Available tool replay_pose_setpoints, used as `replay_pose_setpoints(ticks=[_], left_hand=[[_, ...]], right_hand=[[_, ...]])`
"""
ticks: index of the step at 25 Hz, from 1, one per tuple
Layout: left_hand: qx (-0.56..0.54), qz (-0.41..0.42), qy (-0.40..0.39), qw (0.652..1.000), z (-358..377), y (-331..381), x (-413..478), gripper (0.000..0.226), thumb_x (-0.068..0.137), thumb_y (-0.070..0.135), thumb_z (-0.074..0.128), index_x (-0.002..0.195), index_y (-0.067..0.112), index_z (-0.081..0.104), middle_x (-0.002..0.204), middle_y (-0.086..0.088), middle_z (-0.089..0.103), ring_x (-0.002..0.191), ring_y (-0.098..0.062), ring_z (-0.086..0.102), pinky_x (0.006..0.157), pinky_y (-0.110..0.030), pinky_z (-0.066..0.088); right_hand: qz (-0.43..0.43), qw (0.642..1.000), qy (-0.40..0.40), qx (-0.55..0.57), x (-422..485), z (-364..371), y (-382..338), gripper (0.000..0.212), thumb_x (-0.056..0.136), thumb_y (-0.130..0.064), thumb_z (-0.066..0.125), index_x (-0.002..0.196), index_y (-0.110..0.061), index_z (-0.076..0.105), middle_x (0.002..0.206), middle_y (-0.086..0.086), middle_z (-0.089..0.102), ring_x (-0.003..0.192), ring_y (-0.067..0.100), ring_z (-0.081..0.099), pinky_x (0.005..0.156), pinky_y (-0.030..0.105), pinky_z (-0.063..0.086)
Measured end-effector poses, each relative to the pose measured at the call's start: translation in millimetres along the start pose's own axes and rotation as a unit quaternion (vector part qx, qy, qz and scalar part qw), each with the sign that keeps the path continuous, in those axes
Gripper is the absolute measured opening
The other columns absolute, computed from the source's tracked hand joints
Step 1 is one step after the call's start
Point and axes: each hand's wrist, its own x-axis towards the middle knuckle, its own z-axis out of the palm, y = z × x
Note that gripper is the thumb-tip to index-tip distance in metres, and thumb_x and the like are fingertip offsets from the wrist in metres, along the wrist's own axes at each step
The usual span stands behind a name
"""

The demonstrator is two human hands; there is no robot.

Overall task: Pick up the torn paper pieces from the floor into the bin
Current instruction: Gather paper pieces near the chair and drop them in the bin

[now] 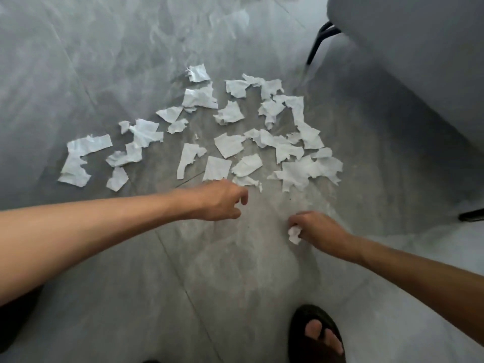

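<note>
Barely started: right hand (318,229) clutches one crumpled scrap (294,235); empty left hand (218,200), loosely curled, nears the many torn paper pieces (230,144).

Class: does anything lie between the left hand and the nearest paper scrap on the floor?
Nothing visible does: the left hand hovers by the nearest paper scrap, only bare floor between. The right hand holds a crumpled piece.

Torn white paper pieces (230,146): matt, creased. Grey marbled tile floor (131,271): smooth, glossy. Black rubbery sandal (315,334), near right: matt.
</note>
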Motion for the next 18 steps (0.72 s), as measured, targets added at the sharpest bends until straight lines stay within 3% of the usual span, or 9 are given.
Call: replay_pose_setpoints(ticks=[4, 7, 10, 14, 16, 18], left_hand=[[-0.033, -0.027, 0.035, 0.998, 4, -14, 16, 0.040, 0.085, 0.026, 0.058, 0.124, 0.018, 0.051, 0.128, -0.009, 0.055, 0.114, -0.028, 0.053, 0.093, -0.038, 0.045], [-0.073, -0.082, 0.111, 0.988, 10, -12, 35, 0.046, 0.084, 0.027, 0.059, 0.128, 0.020, 0.046, 0.132, -0.010, 0.047, 0.115, -0.032, 0.051, 0.093, -0.044, 0.047], [-0.036, -0.091, 0.160, 0.982, 28, -9, 57, 0.055, 0.080, 0.025, 0.062, 0.131, 0.024, 0.041, 0.138, -0.008, 0.041, 0.117, -0.032, 0.049, 0.090, -0.045, 0.048], [0.025, -0.100, 0.185, 0.977, 35, -16, 95, 0.064, 0.080, 0.023, 0.066, 0.135, 0.025, 0.035, 0.145, -0.008, 0.036, 0.119, -0.033, 0.049, 0.086, -0.044, 0.047], [0.036, -0.116, 0.178, 0.977, 34, -20, 110, 0.058, 0.081, 0.023, 0.066, 0.132, 0.021, 0.038, 0.139, -0.010, 0.040, 0.117, -0.034, 0.050, 0.082, -0.045, 0.049], [0.018, -0.119, 0.181, 0.976, 35, -25, 121, 0.042, 0.082, 0.022, 0.065, 0.119, 0.015, 0.046, 0.123, -0.011, 0.049, 0.107, -0.033, 0.053, 0.075, -0.044, 0.050]], right_hand=[[0.078, 0.992, 0.099, 0.011, 38, -63, 15, 0.017, 0.075, -0.022, 0.073, 0.090, -0.015, 0.071, 0.094, 0.008, 0.071, 0.091, 0.027, 0.064, 0.069, 0.029, 0.042], [0.061, 0.988, 0.141, -0.003, 53, -80, 27, 0.017, 0.074, -0.022, 0.075, 0.088, -0.013, 0.071, 0.102, 0.007, 0.065, 0.096, 0.026, 0.060, 0.070, 0.028, 0.039], [0.018, 0.992, 0.120, -0.026, 75, -65, 29, 0.016, 0.075, -0.019, 0.072, 0.088, -0.011, 0.069, 0.109, 0.007, 0.063, 0.102, 0.027, 0.058, 0.079, 0.034, 0.048], [0.000, 0.995, 0.101, -0.021, 88, -42, 25, 0.012, 0.077, -0.010, 0.062, 0.089, -0.011, 0.061, 0.098, 0.010, 0.064, 0.091, 0.030, 0.060, 0.070, 0.036, 0.048], [-0.017, 0.994, 0.105, 0.027, 83, -40, 28, 0.014, 0.074, -0.008, 0.062, 0.088, -0.012, 0.062, 0.092, 0.010, 0.067, 0.084, 0.029, 0.061, 0.069, 0.037, 0.048], [-0.007, 0.982, 0.143, 0.123, 82, -42, 36, 0.016, 0.074, -0.008, 0.066, 0.088, -0.016, 0.063, 0.085, 0.004, 0.068, 0.076, 0.022, 0.061, 0.063, 0.030, 0.045]])
